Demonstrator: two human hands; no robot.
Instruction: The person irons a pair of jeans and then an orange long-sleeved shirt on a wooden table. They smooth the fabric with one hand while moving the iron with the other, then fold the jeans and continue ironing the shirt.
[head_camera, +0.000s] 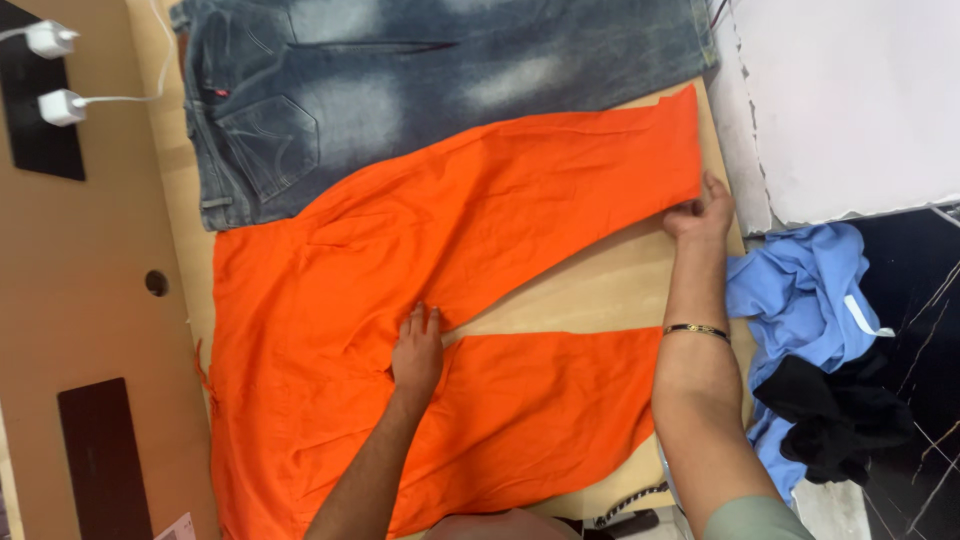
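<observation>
A: What's nearest?

B: The orange trousers (330, 330), spread flat across the tan bench (600, 290), waist toward the left, two legs running right with a wedge of bare bench between them.

A: And the hands?

B: The left hand (418, 352) lies flat on the cloth where the legs fork, fingers together and stretched out, pressing down, gripping nothing. The right hand (702, 212) is farther off, at the hem of the far leg, near the bench's right edge. Its fingers are closed on the hem, pinching the cloth. A dark bangle (697, 329) sits on that forearm.

A: Anything beside them?

B: Right of the bench, a heap of blue cloth (800, 290) with a black garment (840, 410) on it.

A: Farther on?

B: Faded jeans (420, 80) lie flat past the trousers, the orange overlapping their near edge. At the far left, two white chargers (55, 70) plugged into a dark panel (40, 130).
</observation>
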